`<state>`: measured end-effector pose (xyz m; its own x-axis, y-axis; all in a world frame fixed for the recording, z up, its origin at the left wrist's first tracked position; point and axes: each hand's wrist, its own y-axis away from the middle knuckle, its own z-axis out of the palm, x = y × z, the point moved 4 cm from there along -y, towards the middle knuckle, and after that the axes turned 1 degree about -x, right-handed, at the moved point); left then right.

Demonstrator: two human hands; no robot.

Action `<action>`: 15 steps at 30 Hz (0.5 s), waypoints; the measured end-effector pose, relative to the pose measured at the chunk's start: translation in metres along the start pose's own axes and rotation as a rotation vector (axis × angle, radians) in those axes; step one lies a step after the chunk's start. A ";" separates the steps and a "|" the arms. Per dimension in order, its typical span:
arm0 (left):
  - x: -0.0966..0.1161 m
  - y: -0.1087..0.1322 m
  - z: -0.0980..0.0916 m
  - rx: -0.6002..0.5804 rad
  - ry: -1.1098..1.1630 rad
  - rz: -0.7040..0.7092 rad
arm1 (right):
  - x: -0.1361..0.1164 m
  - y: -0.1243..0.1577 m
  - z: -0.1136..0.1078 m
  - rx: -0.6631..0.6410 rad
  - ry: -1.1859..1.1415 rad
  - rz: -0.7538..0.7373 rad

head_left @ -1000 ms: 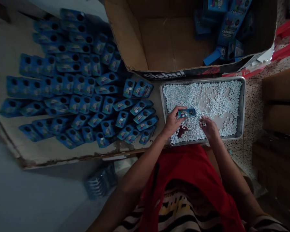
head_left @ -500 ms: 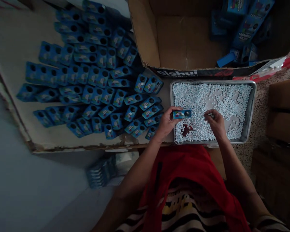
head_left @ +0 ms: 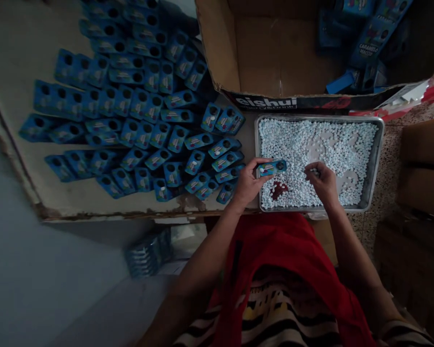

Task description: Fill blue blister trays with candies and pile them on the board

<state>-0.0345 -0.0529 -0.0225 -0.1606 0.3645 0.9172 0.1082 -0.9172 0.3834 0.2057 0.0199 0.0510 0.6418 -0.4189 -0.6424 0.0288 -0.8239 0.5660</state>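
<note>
My left hand (head_left: 249, 182) pinches a small blue box (head_left: 272, 167) with a round hole, holding it over the left part of a metal tray (head_left: 378, 144). The tray is filled with small white candies (head_left: 304, 140). My right hand (head_left: 322, 182) rests on the candies with its fingers curled together, and a few white pieces show at its fingertips. A dark red patch (head_left: 277, 190) shows through the candies between my hands.
Several matching blue boxes (head_left: 141, 120) lie spread over a cardboard sheet (head_left: 21, 72) to the left. An open cardboard carton (head_left: 275, 53) behind the tray holds blue packs (head_left: 369, 43). Brown cartons (head_left: 423, 164) stand at the right. A red cloth (head_left: 285, 260) covers my lap.
The view has swung left, so tray and boxes sit further right. My right hand moved slightly up over the candies and closed its fingers. The left hand still holds the blue box.
</note>
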 end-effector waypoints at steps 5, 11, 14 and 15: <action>-0.005 0.002 0.022 0.006 -0.233 0.024 | -0.046 0.009 0.018 -0.147 0.382 -0.329; -0.008 0.004 0.033 -0.008 -0.247 0.040 | -0.048 0.004 0.026 -0.228 0.550 -0.343; -0.013 0.004 0.027 0.027 -0.147 0.003 | -0.017 -0.003 0.011 -0.100 0.273 -0.251; -0.013 0.003 0.025 0.030 -0.079 -0.005 | -0.003 -0.006 0.003 -0.048 0.184 -0.186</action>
<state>-0.0077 -0.0570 -0.0308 -0.0832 0.3819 0.9204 0.1368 -0.9105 0.3902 0.2012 0.0248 0.0475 0.7504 -0.1823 -0.6353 0.1923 -0.8594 0.4738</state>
